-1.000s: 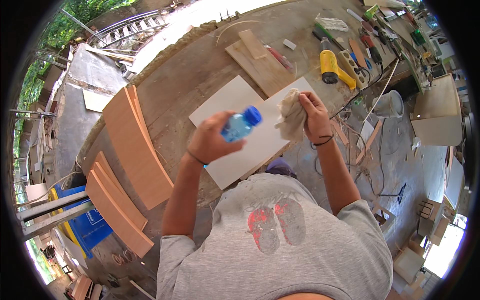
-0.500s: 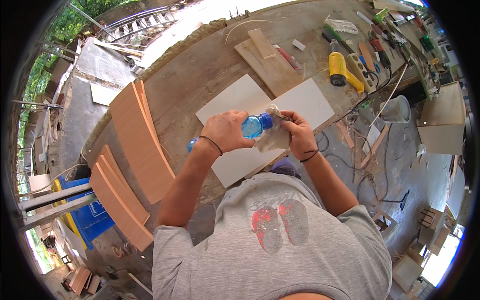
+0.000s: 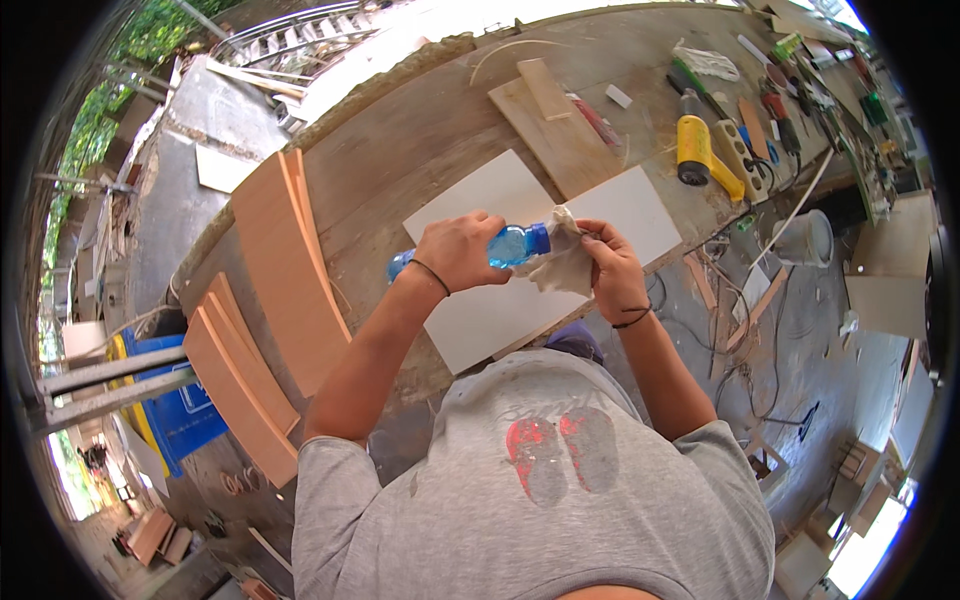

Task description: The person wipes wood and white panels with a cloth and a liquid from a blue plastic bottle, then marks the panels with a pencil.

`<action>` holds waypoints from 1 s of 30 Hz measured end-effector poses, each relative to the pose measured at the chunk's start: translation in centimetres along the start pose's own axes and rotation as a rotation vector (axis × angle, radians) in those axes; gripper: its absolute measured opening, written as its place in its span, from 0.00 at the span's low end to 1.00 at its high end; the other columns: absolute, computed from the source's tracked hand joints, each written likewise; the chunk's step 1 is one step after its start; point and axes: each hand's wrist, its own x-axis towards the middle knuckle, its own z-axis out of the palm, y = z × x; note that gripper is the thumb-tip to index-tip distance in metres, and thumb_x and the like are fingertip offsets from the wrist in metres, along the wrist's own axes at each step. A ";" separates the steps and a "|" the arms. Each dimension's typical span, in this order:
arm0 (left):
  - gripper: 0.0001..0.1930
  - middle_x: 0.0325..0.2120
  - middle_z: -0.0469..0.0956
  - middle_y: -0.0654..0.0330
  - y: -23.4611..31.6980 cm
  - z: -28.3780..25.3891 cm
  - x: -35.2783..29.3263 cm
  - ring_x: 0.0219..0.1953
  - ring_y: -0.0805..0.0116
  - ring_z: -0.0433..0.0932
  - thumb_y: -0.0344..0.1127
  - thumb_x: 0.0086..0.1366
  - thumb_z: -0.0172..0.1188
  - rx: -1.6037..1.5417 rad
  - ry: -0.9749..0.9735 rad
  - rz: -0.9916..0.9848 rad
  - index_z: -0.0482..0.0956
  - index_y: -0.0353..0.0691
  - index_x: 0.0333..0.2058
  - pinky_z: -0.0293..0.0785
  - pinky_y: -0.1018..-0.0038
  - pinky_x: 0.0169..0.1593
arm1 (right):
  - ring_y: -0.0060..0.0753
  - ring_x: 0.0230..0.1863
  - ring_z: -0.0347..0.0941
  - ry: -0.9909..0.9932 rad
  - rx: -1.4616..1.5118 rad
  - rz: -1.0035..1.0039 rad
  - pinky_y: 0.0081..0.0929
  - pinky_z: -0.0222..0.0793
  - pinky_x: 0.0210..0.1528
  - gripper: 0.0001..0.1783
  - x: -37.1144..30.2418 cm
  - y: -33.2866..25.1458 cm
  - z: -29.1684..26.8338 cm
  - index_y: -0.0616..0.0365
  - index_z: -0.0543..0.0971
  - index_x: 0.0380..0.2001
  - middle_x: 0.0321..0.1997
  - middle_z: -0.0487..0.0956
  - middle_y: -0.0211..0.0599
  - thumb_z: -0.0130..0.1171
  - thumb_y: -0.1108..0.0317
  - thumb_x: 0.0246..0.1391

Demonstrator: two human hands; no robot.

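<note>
One long workbench [image 3: 375, 180] bears two white panels [image 3: 640, 218]. Above them, a transparent blue plastic bottle [image 3: 512, 246] lies nearly level in the left hand [image 3: 460, 252], its fingers wrapped round it. The right hand [image 3: 617, 272] pinches a crumpled beige cloth [image 3: 562, 268] between its fingers, just beside the dark-blue cap [image 3: 541, 238].

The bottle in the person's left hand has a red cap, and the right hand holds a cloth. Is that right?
Not quite: the cap is blue, as the head view shows. The bottle is in the left hand, and the right hand holds a cloth.
</note>
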 end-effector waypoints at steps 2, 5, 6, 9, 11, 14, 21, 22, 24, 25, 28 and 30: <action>0.28 0.37 0.77 0.56 -1.2 0.5 -0.5 0.40 0.55 0.78 0.52 0.43 0.68 -0.021 0.078 -0.025 0.77 0.43 0.42 0.74 0.61 0.42 | 0.23 0.42 0.74 -0.016 -0.151 -0.070 0.21 0.72 0.46 0.14 0.2 0.2 0.2 0.66 0.73 0.48 0.42 0.77 0.36 0.47 0.74 0.60; 0.26 0.37 0.77 0.56 -4.8 1.2 -1.7 0.42 0.55 0.78 0.51 0.47 0.69 -0.146 0.358 -0.044 0.76 0.45 0.43 0.75 0.60 0.44 | 0.30 0.47 0.74 -0.118 -0.476 -0.198 0.24 0.67 0.50 0.18 0.4 1.5 0.4 0.64 0.73 0.51 0.46 0.78 0.39 0.52 0.71 0.58; 0.27 0.38 0.77 0.54 -6.1 1.3 -2.1 0.42 0.55 0.78 0.51 0.47 0.70 -0.194 0.452 -0.066 0.76 0.45 0.44 0.75 0.60 0.44 | 0.32 0.51 0.72 -0.227 -0.819 -0.343 0.28 0.65 0.53 0.19 0.9 2.8 0.2 0.63 0.73 0.52 0.49 0.77 0.39 0.54 0.69 0.57; 0.31 0.39 0.77 0.48 -10.3 1.7 -4.0 0.42 0.50 0.77 0.49 0.47 0.72 -0.243 0.704 -0.184 0.72 0.42 0.46 0.74 0.60 0.44 | 0.39 0.68 0.54 -0.525 -1.744 -0.480 0.50 0.46 0.64 0.29 1.9 5.6 -0.2 0.54 0.70 0.57 0.63 0.67 0.37 0.59 0.61 0.51; 0.32 0.38 0.77 0.49 -11.5 2.0 -6.0 0.41 0.51 0.78 0.51 0.49 0.71 -0.369 0.814 -0.399 0.70 0.37 0.46 0.74 0.61 0.43 | 0.36 0.70 0.51 -0.450 -1.844 -0.593 0.55 0.44 0.64 0.31 3.3 6.3 -0.7 0.52 0.67 0.60 0.66 0.63 0.36 0.58 0.59 0.52; 0.33 0.37 0.77 0.50 -13.1 4.2 -7.6 0.40 0.53 0.78 0.54 0.52 0.69 -0.455 1.012 -0.537 0.69 0.34 0.45 0.74 0.62 0.44 | 0.40 0.73 0.45 -0.436 -1.901 -0.697 0.62 0.37 0.67 0.32 4.7 8.9 0.3 0.54 0.62 0.63 0.70 0.56 0.40 0.52 0.58 0.56; 0.30 0.41 0.75 0.55 -14.5 9.1 -8.5 0.45 0.67 0.76 0.45 0.59 0.67 -0.384 1.280 -0.467 0.64 0.30 0.50 0.71 0.69 0.50 | 0.41 0.73 0.46 -0.839 -1.920 -0.693 0.66 0.39 0.67 0.28 0.9 14.4 8.6 0.58 0.64 0.62 0.69 0.59 0.42 0.42 0.64 0.57; 0.30 0.41 0.76 0.55 -14.3 9.6 -9.0 0.45 0.67 0.75 0.45 0.60 0.66 -0.382 1.309 -0.460 0.64 0.30 0.51 0.71 0.69 0.50 | 0.41 0.73 0.46 -0.804 -1.913 -0.689 0.66 0.39 0.67 0.28 1.4 13.6 7.9 0.58 0.64 0.62 0.69 0.59 0.42 0.42 0.65 0.57; 0.30 0.41 0.76 0.55 -14.1 11.8 -10.9 0.45 0.67 0.75 0.45 0.61 0.65 -0.391 1.317 -0.506 0.65 0.30 0.52 0.70 0.70 0.50 | 0.40 0.73 0.46 -0.570 -2.103 -0.648 0.67 0.39 0.66 0.27 3.2 10.4 4.2 0.57 0.65 0.61 0.69 0.59 0.43 0.40 0.64 0.58; 0.30 0.41 0.77 0.55 -13.4 12.9 -11.5 0.45 0.67 0.75 0.45 0.61 0.64 -0.419 1.291 -0.540 0.66 0.30 0.53 0.70 0.70 0.50 | 0.42 0.73 0.45 -0.462 -2.180 -0.700 0.67 0.38 0.66 0.27 4.7 9.2 0.6 0.58 0.66 0.61 0.69 0.59 0.44 0.40 0.63 0.59; 0.29 0.41 0.78 0.49 -7.9 15.6 -14.5 0.45 0.61 0.77 0.50 0.61 0.62 -0.731 0.835 -0.836 0.71 0.32 0.51 0.72 0.66 0.47 | 0.45 0.72 0.48 -0.201 -2.374 -0.425 0.64 0.36 0.68 0.27 5.0 2.5 -1.6 0.61 0.69 0.57 0.66 0.64 0.46 0.52 0.62 0.55; 0.23 0.38 0.80 0.52 -4.1 19.5 -14.9 0.41 0.65 0.78 0.46 0.63 0.59 -0.848 0.737 -0.876 0.73 0.34 0.49 0.72 0.70 0.45 | 0.47 0.71 0.50 -0.323 -2.080 -0.544 0.55 0.38 0.70 0.28 5.8 3.8 -2.6 0.65 0.70 0.55 0.64 0.66 0.48 0.54 0.61 0.53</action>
